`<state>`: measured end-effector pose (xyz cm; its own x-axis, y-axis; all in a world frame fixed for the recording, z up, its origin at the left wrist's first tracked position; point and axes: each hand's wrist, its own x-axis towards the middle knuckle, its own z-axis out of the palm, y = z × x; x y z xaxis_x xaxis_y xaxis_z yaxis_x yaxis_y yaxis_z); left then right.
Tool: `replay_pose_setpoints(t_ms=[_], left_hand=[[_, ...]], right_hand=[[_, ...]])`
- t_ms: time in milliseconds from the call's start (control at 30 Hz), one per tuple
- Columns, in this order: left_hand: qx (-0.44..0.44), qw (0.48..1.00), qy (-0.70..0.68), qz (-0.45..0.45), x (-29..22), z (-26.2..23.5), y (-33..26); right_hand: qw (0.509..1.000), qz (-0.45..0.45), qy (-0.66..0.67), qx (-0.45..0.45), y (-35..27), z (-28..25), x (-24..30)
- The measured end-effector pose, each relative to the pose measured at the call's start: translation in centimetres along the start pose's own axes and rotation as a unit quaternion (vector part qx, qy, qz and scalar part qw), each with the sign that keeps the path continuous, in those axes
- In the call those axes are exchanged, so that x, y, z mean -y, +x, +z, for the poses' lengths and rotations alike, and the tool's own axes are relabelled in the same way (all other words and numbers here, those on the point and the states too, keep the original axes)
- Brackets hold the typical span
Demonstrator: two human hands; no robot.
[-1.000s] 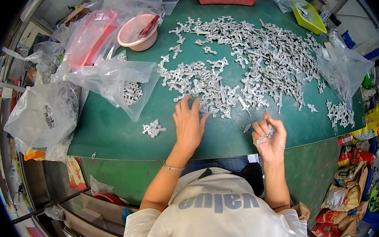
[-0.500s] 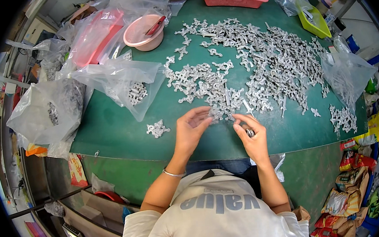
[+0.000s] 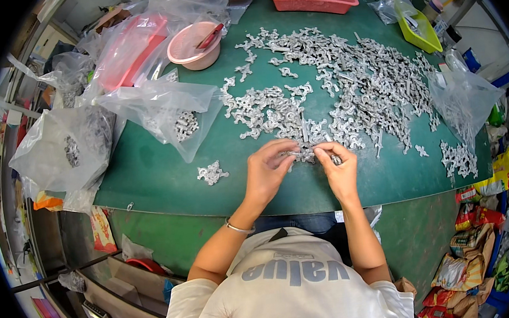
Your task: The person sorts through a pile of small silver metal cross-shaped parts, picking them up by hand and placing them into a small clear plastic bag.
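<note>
My left hand (image 3: 269, 171) is closed in a pinch on a cluster of small silver metal castings (image 3: 305, 153), held just over the near part of the table. From the other side, my right hand (image 3: 340, 173) pinches the same cluster between thumb and forefinger. A shiny metal piece (image 3: 336, 160) sits in the curled fingers of my right hand; its kind is hard to make out. Just beyond my hands lies a loose pile of matching castings (image 3: 269, 113), joining a larger heap (image 3: 374, 84). A small separate cluster (image 3: 212, 172) lies left of my left hand.
On the green table (image 3: 167, 187) stand a pink bowl (image 3: 195, 61) with a red-handled tool (image 3: 209, 37), a red tray of metal parts (image 3: 314, 3) and a yellow-green tray (image 3: 421, 35). Clear plastic bags (image 3: 161, 109) lie at left. More castings (image 3: 459, 159) lie at far right.
My left hand has moved right, toward my right hand. The fingers of both hands now meet at one cluster of castings, where before there was a gap between them.
</note>
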<state>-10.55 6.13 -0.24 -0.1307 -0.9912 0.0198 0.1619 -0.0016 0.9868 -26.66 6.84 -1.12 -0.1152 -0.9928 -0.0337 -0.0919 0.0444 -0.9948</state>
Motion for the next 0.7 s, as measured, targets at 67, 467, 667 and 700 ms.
replay_pose_setpoints(t_ms=[67,467,667,700], left_hand=[[0.004,1.0,-0.021,0.008,-0.5,0.1,-0.1],[0.003,0.975,-0.187,-0.117,-4.7,1.7,-3.1],[0.055,0.986,-0.146,-0.05,-6.0,2.0,-4.2],[0.047,0.985,-0.154,-0.069,-6.5,2.0,-4.3]], right_hand=[[0.998,0.026,0.056,-0.007,-0.4,-0.3,1.2],[0.985,-0.173,-0.014,0.01,-3.5,-1.6,5.5],[0.994,-0.028,0.105,-0.003,-4.8,-1.9,6.1],[0.992,-0.018,0.126,-0.002,-4.9,-1.8,6.3]])
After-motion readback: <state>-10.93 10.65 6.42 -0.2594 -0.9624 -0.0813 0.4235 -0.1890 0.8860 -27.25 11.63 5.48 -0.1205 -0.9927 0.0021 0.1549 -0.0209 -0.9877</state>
